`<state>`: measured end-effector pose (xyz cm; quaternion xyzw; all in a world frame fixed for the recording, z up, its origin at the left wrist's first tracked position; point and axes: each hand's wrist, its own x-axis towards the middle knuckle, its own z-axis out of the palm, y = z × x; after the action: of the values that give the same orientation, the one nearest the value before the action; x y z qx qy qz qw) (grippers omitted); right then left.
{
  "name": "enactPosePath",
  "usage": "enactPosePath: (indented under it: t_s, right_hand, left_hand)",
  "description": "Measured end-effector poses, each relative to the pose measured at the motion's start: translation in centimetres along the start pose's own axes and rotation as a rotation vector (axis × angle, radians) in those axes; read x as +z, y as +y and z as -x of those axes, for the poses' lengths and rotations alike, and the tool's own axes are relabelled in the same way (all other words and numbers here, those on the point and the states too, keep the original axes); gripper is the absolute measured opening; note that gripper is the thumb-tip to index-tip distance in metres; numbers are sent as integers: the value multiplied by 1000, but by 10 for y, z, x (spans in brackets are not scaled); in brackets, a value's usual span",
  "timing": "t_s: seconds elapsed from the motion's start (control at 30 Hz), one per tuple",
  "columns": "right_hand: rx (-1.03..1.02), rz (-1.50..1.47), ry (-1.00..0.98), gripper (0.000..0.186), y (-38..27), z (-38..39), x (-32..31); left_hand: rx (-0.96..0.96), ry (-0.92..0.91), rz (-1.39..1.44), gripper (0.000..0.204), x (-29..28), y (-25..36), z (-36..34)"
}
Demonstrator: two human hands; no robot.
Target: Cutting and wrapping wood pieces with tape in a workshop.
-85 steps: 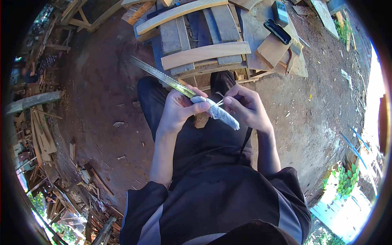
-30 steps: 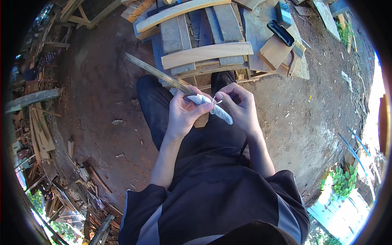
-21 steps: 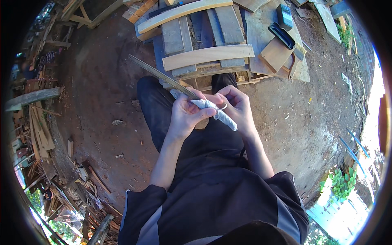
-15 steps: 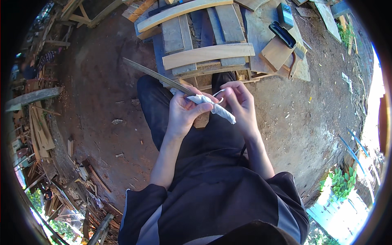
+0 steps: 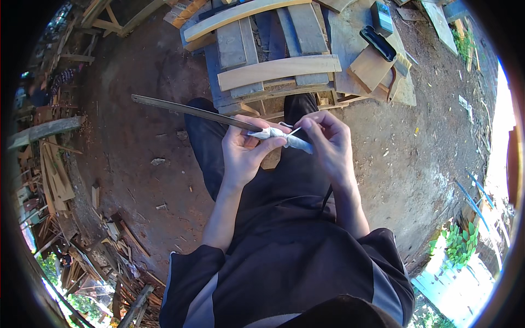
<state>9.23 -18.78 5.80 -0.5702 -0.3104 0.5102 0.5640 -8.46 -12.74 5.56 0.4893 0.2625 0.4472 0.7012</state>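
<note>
Above my lap I hold a long, narrow, flat metal blade (image 5: 186,111); its exact kind cannot be told. White cloth (image 5: 301,144) is wrapped round its near end. My left hand (image 5: 243,150) is closed on the blade where the cloth starts, its thumb pressing the wrap. Between the thumb and fingers of my right hand (image 5: 331,139) is a thin white string (image 5: 296,131), pulled from the middle of the wrap. The far end of the blade points left, past my knee.
Ahead stands a low bench of grey planks (image 5: 229,49) with a curved pale board (image 5: 279,72) across it. To its right lie an open black case (image 5: 377,44), a dark box (image 5: 381,19) and a wooden block (image 5: 369,70). Scrap wood (image 5: 54,169) is piled at left.
The blade has swung to a flatter angle, its far end moving left and down. My right hand has shifted slightly right with the string, which looks straighter now.
</note>
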Motion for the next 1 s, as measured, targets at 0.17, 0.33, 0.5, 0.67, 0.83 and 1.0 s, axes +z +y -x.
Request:
enactPosePath:
  t_s: [0.17,0.33,0.5,0.67,0.83,1.0]
  right_hand:
    - [-113,-100,220,15,11,-8,-23]
    - [-21,-351,197,19,28,-3,-30]
    - [47,-782,114,19,27,6,-9]
    - [-730,563,-79,19,14,27,4]
    - [-997,632,7,14,-37,25,-4]
    - [-597,379,260,10,-22,-11,-14]
  left_hand:
    - [46,83,114,40,-13,9,1]
    - [13,115,174,38,-14,15,1]
    - [-30,321,489,27,-13,10,-8]
    - [193,510,-56,26,-17,13,-19]
    - [97,385,-171,36,-13,13,-11]
    - [-29,95,94,31,-24,16,-2]
